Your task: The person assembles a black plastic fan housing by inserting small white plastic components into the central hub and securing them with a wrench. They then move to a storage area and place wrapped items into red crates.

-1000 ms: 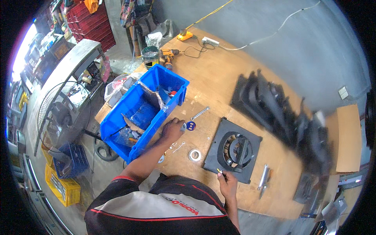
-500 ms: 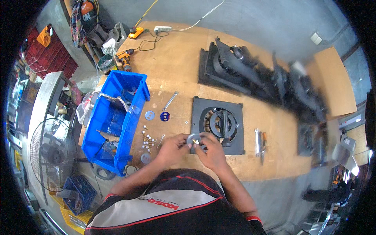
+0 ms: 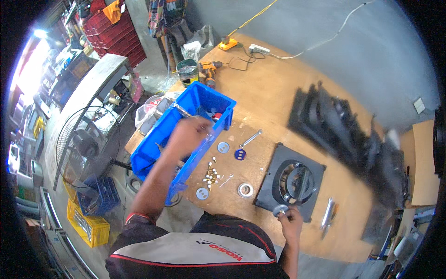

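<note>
My right hand [image 3: 291,224] pinches a round grey metal disc [image 3: 280,210] at the near corner of a black square plate with a round burner-like centre [image 3: 275,160]. Over the blue plastic bin [image 3: 160,135] hangs my left hand [image 3: 186,135]. Its fingers are smeared and bent near the bin's right wall, so a grip cannot be made out. Between bin and plate lie two grey discs with slots [image 3: 223,147], a dark blue disc [image 3: 240,154], several small brass pieces with white ends [image 3: 212,176], and a whitish ring [image 3: 245,189].
An open-end wrench [image 3: 251,138] lies beyond the discs. Another wrench [image 3: 326,213] and an orange-handled tool [image 3: 334,211] lie right of the plate. Blurred black parts [image 3: 344,125] crowd the far right. A cordless drill [image 3: 210,72] and a bucket [image 3: 187,72] stand behind the bin.
Both hands were together at the disc. My left hand has gone left over the blue bin; my right keeps the disc. The ring now shows on the table. The view has turned left.
</note>
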{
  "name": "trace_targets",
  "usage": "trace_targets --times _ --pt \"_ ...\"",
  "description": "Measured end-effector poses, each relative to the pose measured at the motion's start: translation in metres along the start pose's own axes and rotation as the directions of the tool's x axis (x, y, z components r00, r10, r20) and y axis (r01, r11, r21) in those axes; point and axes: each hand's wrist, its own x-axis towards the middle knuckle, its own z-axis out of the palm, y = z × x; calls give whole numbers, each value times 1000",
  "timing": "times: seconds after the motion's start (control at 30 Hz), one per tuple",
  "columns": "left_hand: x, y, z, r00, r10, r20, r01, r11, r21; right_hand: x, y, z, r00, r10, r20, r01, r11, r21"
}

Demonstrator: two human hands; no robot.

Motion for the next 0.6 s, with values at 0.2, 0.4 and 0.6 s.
trace_targets --times 0.2,0.4,0.6 --pt "24 -164 9 859 -367 358 70 776 627 -30 24 -17 947 322 -22 -268 823 500" --pt "19 -191 57 869 -396 296 91 717 691 -39 28 -35 939 343 -23 -266 767 584" --pt "9 -196 61 889 -382 253 107 710 696 -39 28 -46 935 353 -25 -293 812 506"
